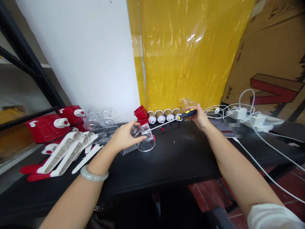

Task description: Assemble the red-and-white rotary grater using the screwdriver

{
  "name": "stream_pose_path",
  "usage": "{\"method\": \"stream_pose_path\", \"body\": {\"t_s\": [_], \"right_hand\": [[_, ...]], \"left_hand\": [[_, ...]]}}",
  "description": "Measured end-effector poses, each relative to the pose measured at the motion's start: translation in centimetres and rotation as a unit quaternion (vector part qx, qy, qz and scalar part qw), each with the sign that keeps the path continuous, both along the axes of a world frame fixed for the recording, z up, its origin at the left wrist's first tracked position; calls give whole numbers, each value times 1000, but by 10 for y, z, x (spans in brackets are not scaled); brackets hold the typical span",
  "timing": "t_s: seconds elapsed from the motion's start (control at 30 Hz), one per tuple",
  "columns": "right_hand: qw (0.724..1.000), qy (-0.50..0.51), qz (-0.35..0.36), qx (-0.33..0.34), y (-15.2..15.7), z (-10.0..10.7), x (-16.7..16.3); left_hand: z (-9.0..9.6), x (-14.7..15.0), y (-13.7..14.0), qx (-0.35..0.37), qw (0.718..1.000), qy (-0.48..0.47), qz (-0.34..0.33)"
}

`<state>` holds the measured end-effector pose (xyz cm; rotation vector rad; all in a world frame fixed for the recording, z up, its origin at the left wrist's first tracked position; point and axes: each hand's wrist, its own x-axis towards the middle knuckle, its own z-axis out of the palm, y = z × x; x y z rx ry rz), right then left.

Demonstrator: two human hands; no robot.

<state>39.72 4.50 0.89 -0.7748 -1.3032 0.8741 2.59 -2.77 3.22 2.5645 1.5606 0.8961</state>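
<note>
My right hand (200,119) is closed round the black-and-yellow handle of a screwdriver (188,113). Its long thin shaft slopes down to the left, and the tip ends at a clear plastic part (146,131) with a red piece on its edge. Around that part's left side curl the fingers of my left hand (126,135), the thumb lying along the front. A round clear rim (146,146) shows just below the thumb. Right behind stands a red plastic housing (141,114). A small red piece (162,129) lies near the shaft.
Several metal-and-white cylinders (160,117) line the back of the black table (171,165). On the left are red housings (47,127), white levers with red ends (62,152) and clear cups (107,116). White cables and chargers (238,113), plus a phone (222,128), lie right.
</note>
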Motion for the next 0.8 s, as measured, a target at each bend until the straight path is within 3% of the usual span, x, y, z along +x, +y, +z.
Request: {"method": "stream_pose_path", "body": {"t_s": [0.13,0.3,0.5,0.67,0.8], "right_hand": [[998,29,56,3,-1,1,0],[999,-22,-3,-25,3,-2,3],[998,35,48,4,0,2,1],[999,-34,-39,-3,2,-1,3],[1000,10,12,-8,5,-1,4]], "left_hand": [[0,0,1,1,1000,3,2],[1,-1,1,-2,1000,3,-3],[0,-1,2,2,1000,2,-6],[0,-1,1,-1,1000,1,-3],[0,-1,1,3,1000,3,-2]]}}
